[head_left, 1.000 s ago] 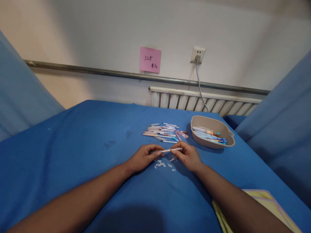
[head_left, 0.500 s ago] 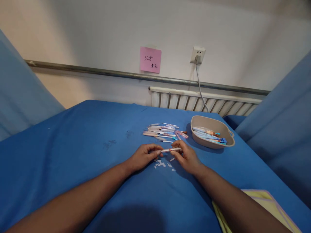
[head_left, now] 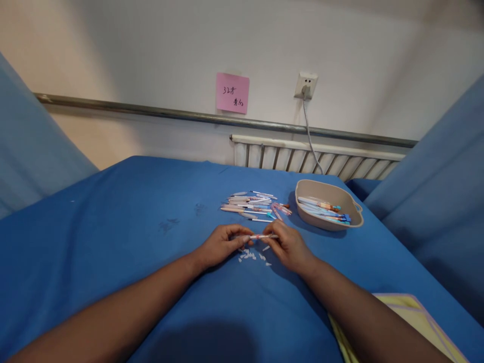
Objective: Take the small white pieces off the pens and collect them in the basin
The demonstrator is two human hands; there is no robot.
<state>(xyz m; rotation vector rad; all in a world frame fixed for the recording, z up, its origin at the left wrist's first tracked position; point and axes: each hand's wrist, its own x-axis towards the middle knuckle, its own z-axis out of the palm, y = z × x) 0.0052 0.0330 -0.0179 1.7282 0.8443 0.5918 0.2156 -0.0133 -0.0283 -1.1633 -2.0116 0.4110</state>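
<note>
A slim pale pen [head_left: 258,236] with a reddish band lies level between my two hands. My left hand [head_left: 227,243] pinches its left end between thumb and fingers. Around its right end, the fingers of my right hand [head_left: 290,245] are closed. Just below the pen, small white plastic pieces [head_left: 248,255] are scattered on the blue cloth. Behind my hands is a loose pile of pen parts and refills [head_left: 247,204], with pinkish pieces [head_left: 282,209] at its right side.
To the right stands a beige basket [head_left: 327,189] holding several assembled-looking pens [head_left: 325,209]. A yellow cloth [head_left: 408,317] lies under my right forearm. Along the wall run a metal rail [head_left: 170,114] and a radiator [head_left: 287,156]; blue curtains [head_left: 446,166] hang at both sides.
My right hand has shifted slightly left along the pen, and the reddish band now shows between the hands. The basket and piles stay where they were.
</note>
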